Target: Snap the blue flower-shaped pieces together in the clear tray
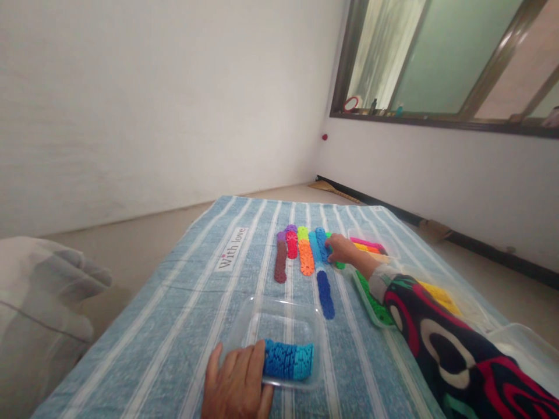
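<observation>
While the left hand (238, 381) sits low in the shot with its fingers (257, 364) lying close together on the near edge of a clear tray (279, 317), they're touching a blue stack (288, 359) of toothed discs inside it. That stack lies on its side, long axis running left to right, darker blue by the fingers and lighter at the far end. The wrist is cut off by the bottom of the picture.

The right hand (343, 249) is stretched way out to the colored rows (301, 253) lying on the striped cloth (183, 302). Its fingers curl down onto the blue and green pieces at the right of the rows, but I honestly can't tell if they're pinching anything since the tips are hidden. The rows mostly run away from the camera: brown, red, purple, orange, lime, blue. A dark blue row (325, 294) lies a bit nearer, same direction.

The cloth has a tag reading "With love" (231, 249). Right of the hand there's a second tray (373, 291) with green, pink and yellow pieces, partly hidden by the patterned sleeve (441, 337).
</observation>
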The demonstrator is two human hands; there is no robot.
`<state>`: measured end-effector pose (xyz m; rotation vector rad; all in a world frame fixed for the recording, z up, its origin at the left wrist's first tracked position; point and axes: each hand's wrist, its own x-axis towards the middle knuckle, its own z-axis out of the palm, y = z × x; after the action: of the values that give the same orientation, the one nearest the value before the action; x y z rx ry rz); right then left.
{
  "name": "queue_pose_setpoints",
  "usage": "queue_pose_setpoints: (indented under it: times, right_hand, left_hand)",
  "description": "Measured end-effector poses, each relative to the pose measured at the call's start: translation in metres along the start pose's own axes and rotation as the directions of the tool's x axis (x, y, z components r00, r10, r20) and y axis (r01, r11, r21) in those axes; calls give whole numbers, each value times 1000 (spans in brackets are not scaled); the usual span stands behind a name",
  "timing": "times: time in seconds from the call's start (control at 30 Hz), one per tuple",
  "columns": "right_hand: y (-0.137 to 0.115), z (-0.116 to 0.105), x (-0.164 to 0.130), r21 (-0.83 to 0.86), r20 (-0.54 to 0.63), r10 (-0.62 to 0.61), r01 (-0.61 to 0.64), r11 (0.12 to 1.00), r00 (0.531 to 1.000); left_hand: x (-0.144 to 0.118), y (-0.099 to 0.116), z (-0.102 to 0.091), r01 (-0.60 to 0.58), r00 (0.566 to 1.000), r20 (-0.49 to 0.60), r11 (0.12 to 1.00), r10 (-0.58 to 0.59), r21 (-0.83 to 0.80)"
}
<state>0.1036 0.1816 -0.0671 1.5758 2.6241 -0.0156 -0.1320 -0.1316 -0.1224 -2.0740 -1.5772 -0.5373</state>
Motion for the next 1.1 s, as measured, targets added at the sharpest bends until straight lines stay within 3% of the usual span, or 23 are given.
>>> queue_pose_setpoints:
  times: [0.53,1.1]
  right_hand:
    - [-1,-5,13,10,32,-14,14,1000,999]
    - [-7,-9,1,79,-33,-13,16,997,999]
  left_hand:
    - [1,-2,2,-24,1000,-9,1000,24,0]
    - [-1,-3,4,-34,999,8,999,34,23]
